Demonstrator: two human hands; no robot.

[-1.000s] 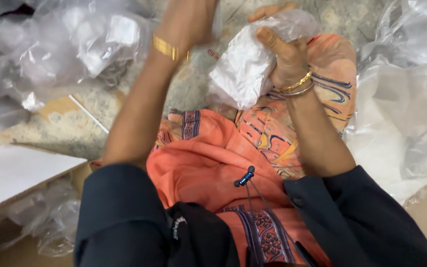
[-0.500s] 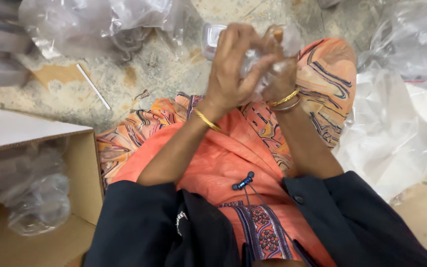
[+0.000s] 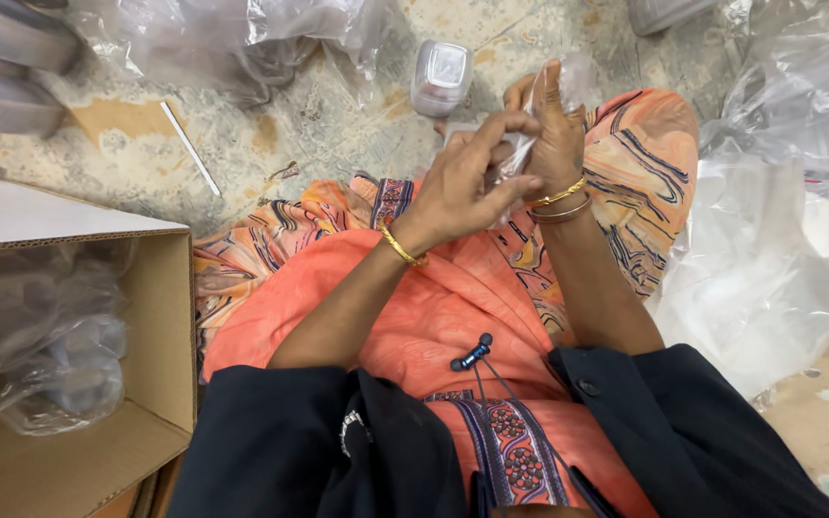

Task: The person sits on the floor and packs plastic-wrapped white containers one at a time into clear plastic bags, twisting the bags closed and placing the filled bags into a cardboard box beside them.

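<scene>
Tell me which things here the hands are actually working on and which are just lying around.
In hand:
left hand
right hand
small clear plastic bag

Lying about:
grey plastic case
cardboard box
white stick
loose plastic sheeting

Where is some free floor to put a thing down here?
Bare floor lies between the white stick, the small clear container and the knee. It is crowded left by the box, top and right by plastic bags.

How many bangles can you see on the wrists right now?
3. One gold bangle on the left wrist; a gold bangle and a second bangle just below it on the right wrist. The sleeves may hide more.
</scene>
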